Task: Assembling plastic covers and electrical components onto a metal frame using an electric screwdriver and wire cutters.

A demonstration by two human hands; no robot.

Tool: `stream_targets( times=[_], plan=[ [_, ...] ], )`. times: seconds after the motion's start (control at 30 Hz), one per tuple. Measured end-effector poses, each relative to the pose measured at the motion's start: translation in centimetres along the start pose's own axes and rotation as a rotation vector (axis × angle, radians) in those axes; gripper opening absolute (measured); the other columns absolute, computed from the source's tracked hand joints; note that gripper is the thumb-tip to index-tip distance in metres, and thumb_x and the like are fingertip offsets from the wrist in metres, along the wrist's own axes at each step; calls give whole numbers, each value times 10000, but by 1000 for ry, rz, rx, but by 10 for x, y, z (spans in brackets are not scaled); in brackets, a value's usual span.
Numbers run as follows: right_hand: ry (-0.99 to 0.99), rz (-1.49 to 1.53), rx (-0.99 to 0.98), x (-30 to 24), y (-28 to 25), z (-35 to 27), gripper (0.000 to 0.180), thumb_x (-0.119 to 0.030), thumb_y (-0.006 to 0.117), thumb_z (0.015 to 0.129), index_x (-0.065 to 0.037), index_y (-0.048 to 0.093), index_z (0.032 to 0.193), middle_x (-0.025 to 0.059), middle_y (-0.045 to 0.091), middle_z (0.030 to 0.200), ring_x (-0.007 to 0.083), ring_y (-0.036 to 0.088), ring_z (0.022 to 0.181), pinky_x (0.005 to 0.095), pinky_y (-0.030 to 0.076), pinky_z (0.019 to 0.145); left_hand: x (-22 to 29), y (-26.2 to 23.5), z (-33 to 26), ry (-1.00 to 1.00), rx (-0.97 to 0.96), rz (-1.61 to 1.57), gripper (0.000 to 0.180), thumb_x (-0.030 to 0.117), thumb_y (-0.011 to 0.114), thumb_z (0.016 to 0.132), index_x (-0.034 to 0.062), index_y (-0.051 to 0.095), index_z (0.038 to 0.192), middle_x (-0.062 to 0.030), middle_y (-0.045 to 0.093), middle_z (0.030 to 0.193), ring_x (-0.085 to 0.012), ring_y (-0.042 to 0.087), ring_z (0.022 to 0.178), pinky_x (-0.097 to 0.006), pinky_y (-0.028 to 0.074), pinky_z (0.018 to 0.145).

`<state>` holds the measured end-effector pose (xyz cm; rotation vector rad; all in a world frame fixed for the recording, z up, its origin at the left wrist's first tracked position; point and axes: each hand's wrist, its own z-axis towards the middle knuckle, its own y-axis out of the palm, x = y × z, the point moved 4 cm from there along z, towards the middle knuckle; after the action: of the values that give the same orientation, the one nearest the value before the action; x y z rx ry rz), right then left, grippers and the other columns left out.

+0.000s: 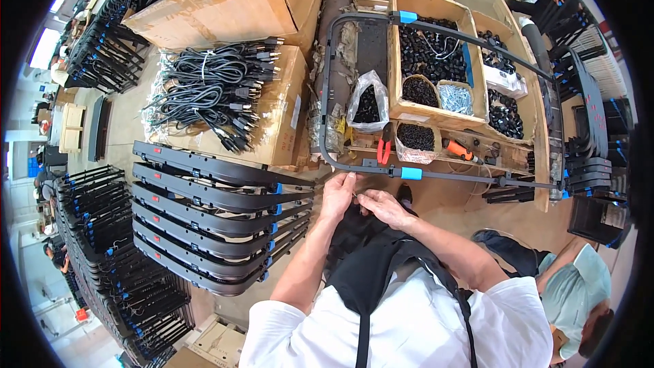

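Observation:
My left hand point(336, 195) and my right hand point(385, 207) are close together in front of my apron, just on my side of a black tubular frame point(325, 95). Fingers of both hands are pinched; anything between them is too small to make out. Whether my left fingertips touch the frame's near bar, I cannot tell. Blue tape point(411, 173) wraps that bar near my right hand. Inside the frame's outline lie red-handled pliers point(384, 144), a clear plastic bag point(368, 99) of black parts and a tub of small black pieces point(416, 138).
Wooden boxes point(393, 41) of black parts and screws point(455, 99) stand beyond, with an orange-handled tool point(460, 150) nearer. Left are bundled black cables point(211, 88) on a carton point(289, 99) and stacked black frames point(204, 208). A person point(579, 293) is close at the right.

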<state>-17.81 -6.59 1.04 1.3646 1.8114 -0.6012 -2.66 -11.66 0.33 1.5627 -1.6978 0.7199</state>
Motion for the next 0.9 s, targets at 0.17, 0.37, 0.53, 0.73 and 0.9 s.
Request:
stream_targets(
  times=[0.17, 0.37, 0.53, 0.73, 0.9],
  plan=[
    [-11, 20, -12, 12, -1, 6, 403, -402, 591, 1057, -22, 693, 967, 38, 653, 805, 140, 583, 774, 318, 477, 727, -9, 0, 3, -11, 23, -41, 265, 236, 603, 1089, 19, 751, 1063, 47, 590, 777, -55, 490, 687, -247, 427, 628],
    [53, -7, 22, 18, -1, 12, 402, -404, 600, 1052, -28, 674, 931, 37, 653, 804, 137, 587, 774, 325, 480, 720, 7, 4, -5, 146, 108, 275, 272, 222, 605, 1079, -12, 738, 1119, 7, 683, 896, -77, 562, 794, -255, 469, 723],
    [56, -26, 10, -2, 3, 12, 414, -400, 589, 1060, -15, 677, 938, 35, 654, 806, 138, 597, 776, 316, 491, 721, 8, 0, -2, 2, 78, 52, 273, 223, 601, 1078, -16, 730, 1105, -26, 712, 906, -114, 617, 813, -294, 521, 766],
    [-2, 140, 75, -10, -4, 27, 416, -398, 563, 1091, -24, 698, 972, 36, 680, 818, 131, 623, 773, 311, 518, 726, 10, -12, -23, 196, 265, 213, 260, 212, 587, 1075, -18, 673, 1162, -78, 706, 995, -171, 645, 915, -330, 528, 860],
    [58, 405, -5, -22, 7, 38, 367, -374, 533, 1116, -39, 682, 1100, 23, 676, 858, 122, 642, 803, 329, 548, 754, -70, -42, -41, 86, 146, 165, 310, 219, 538, 1075, -39, 609, 1232, -129, 686, 1143, -214, 641, 1066, -338, 487, 1006]
  ],
)
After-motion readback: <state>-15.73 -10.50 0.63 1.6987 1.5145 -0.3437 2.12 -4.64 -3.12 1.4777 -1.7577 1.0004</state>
